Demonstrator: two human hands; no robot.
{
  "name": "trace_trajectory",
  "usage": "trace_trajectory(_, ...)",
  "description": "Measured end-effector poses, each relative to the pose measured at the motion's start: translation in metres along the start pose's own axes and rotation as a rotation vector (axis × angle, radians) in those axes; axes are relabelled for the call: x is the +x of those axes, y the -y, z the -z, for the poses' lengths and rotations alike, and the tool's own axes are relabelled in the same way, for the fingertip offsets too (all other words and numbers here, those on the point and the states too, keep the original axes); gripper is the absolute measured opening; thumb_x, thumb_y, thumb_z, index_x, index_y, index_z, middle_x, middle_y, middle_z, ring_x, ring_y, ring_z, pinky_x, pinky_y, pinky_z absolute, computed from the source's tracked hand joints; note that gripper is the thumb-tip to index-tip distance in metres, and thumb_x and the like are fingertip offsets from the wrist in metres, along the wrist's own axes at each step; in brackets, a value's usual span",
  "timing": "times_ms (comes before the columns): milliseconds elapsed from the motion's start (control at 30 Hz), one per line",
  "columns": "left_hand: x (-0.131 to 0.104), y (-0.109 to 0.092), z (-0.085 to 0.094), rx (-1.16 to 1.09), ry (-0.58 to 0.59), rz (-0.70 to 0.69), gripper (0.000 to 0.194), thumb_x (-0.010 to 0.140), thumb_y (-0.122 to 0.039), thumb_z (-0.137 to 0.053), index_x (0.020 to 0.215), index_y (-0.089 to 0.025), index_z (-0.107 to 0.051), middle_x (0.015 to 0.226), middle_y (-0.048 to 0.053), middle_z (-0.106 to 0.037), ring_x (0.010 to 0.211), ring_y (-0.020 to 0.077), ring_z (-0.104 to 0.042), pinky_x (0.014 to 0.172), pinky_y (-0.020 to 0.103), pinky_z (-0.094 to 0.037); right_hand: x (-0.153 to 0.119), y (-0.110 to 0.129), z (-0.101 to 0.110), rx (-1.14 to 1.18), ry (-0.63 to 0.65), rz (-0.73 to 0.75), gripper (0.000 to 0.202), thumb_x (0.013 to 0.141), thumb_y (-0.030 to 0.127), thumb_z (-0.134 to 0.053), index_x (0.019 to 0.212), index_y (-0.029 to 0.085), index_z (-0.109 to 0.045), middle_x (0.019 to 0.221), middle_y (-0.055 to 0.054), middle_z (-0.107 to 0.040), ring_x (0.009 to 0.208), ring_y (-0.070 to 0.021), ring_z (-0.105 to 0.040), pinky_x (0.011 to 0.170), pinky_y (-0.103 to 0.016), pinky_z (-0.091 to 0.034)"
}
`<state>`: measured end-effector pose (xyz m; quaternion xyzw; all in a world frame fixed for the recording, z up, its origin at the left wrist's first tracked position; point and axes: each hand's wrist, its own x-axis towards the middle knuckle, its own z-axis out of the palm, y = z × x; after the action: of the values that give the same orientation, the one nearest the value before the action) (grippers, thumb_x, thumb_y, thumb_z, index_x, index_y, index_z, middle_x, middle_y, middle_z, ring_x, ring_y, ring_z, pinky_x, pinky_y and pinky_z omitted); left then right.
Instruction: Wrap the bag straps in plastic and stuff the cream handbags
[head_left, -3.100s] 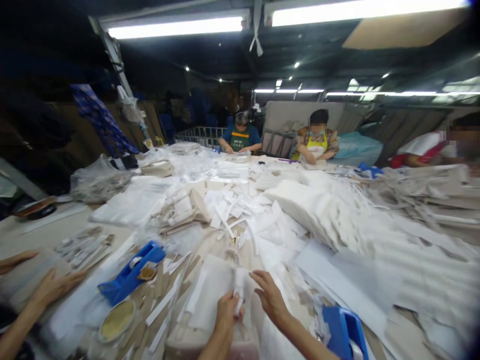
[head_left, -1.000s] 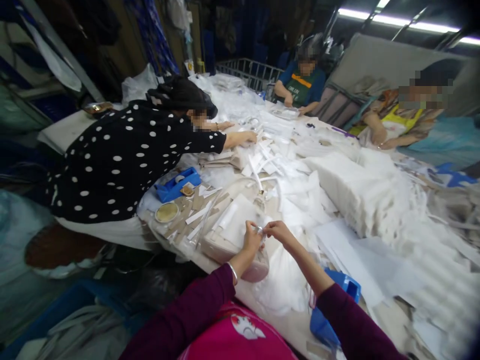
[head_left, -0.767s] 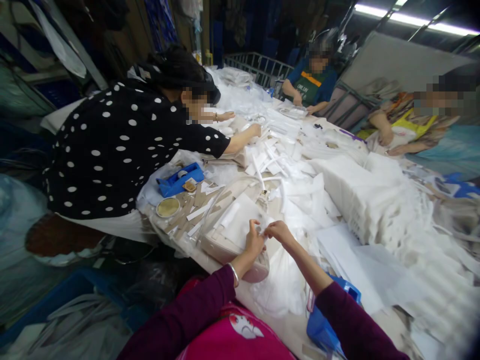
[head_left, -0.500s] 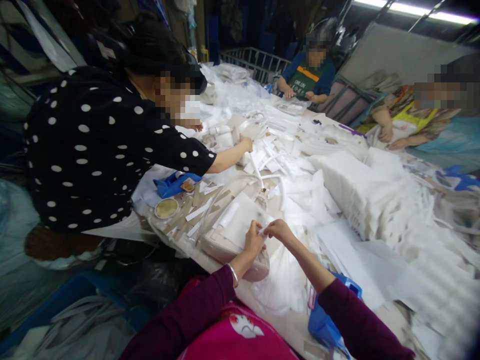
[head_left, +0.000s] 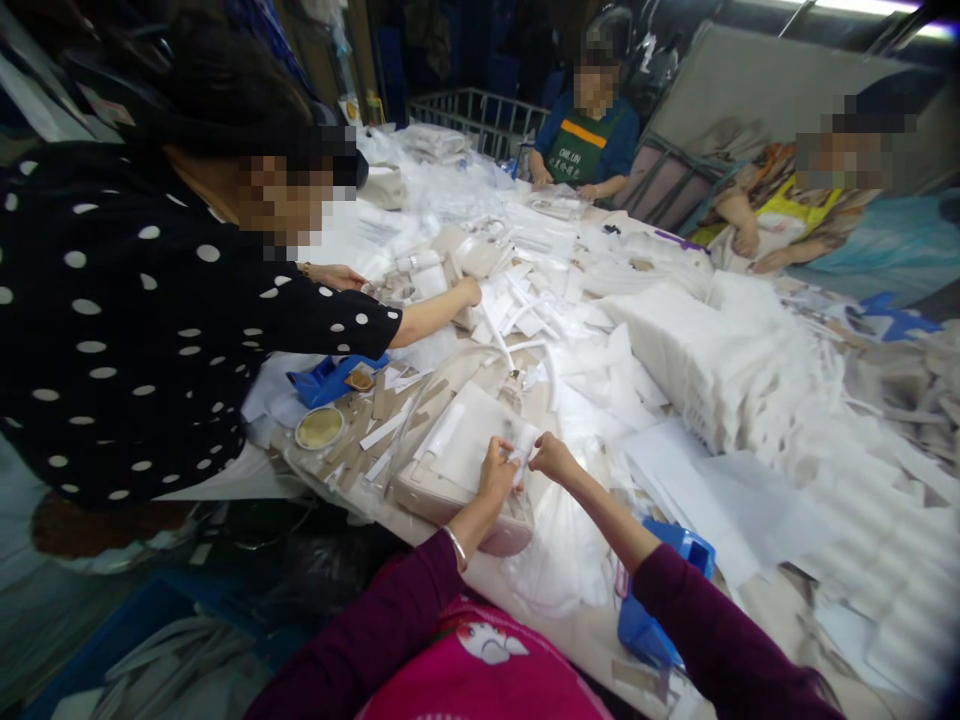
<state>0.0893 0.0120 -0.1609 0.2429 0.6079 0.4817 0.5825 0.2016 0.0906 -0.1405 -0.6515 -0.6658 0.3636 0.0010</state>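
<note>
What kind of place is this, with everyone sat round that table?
Probably a small hand-assembly or packing workshop: several people work around one long table heaped with white sheets and strips, with blue tape dispensers among them.

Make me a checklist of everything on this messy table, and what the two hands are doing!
Surface: table almost covered in white sheets.
Job's things: small white strip pinched between left hand and right hand, above a pale bag.
Clutter: white stack, blue tape dispenser, round tin, another blue dispenser.
Grippers: both hands shut on the strip.
Cables: nothing seen.
Surroundings: person in dotted top reaching across; two more people opposite.
</note>
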Motion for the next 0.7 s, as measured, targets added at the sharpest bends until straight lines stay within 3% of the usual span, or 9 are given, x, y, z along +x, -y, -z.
trace_trajectory(267, -0.004, -0.005, -0.001, -0.017, -0.002, 0.008, 0.024, 0.076, -0.017, -0.051, 0.092, -0.024, -0.035, 0.059, -0.009, -0.051, 0.034, 0.0066, -0.044, 0.035, 0.015, -0.033, -0.008, -0.01, -0.022, 0.233, -0.148, 0.041, 0.031, 0.063, 0.009, -0.063, 0.091, 0.018, -0.055, 0.067, -0.001, -0.066, 0.073, -0.0186, -0.063, 0.067, -0.027, -0.042)
trace_trajectory(433, -0.008, -0.006, -0.001, -0.057, -0.008, -0.032, 0.025, 0.075, -0.02, -0.053, 0.093, -0.024, -0.036, 0.068, -0.006, -0.056, 0.039, 0.006, -0.048, 0.037, 0.014, -0.036, -0.032, -0.017, -0.032, 0.495, -0.219, 0.023, 0.031, 0.073, 0.023, -0.055, 0.103, 0.015, -0.054, 0.076, -0.004, -0.07, 0.076, -0.0188, -0.066, 0.07, -0.029, -0.047)
trace_trajectory(533, -0.011, -0.009, 0.0, -0.107, 0.018, -0.027, 0.029, 0.074, -0.024, -0.057, 0.094, -0.024, -0.035, 0.074, -0.004, -0.059, 0.045, 0.0071, -0.051, 0.039, 0.015, -0.037, -0.039, -0.01, -0.039, 0.738, -0.239, 0.001, 0.043, 0.065, 0.035, -0.067, 0.102, 0.014, -0.056, 0.072, -0.004, -0.069, 0.07, -0.0206, -0.065, 0.067, -0.031, -0.049)
trace_trajectory(700, -0.012, -0.011, 0.002, -0.179, 0.045, 0.041, 0.031, 0.073, -0.028, -0.057, 0.096, -0.023, -0.038, 0.072, -0.002, -0.059, 0.045, 0.0095, -0.052, 0.041, 0.019, -0.041, -0.037, 0.006, -0.045, 0.909, -0.248, -0.062, 0.051, 0.058, 0.037, -0.072, 0.1, 0.015, -0.055, 0.066, -0.001, -0.066, 0.056, -0.0196, -0.061, 0.046, -0.028, -0.045)
